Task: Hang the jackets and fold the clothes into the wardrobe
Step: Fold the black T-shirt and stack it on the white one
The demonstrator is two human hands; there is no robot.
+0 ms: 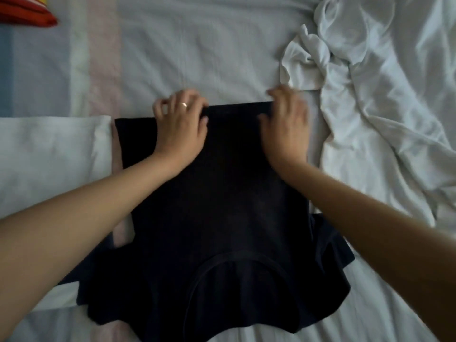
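Note:
A black T-shirt (222,193) lies flat on the bed, collar toward me and hem at the far side. My left hand (181,122) rests on the shirt's far edge, left of centre, fingers curled over the hem; a ring shows on one finger. My right hand (287,124) lies on the far right corner of the shirt, blurred, fingers bent over the edge. Whether either hand pinches the cloth is hard to tell. Both forearms reach in from the bottom corners.
A crumpled white garment (311,62) lies just beyond my right hand, beside rumpled white bedding (385,119). A white pillow (49,154) sits at the left. A red and yellow object (27,11) shows at the top left corner. The pale bedsheet (197,50) stretches beyond the shirt.

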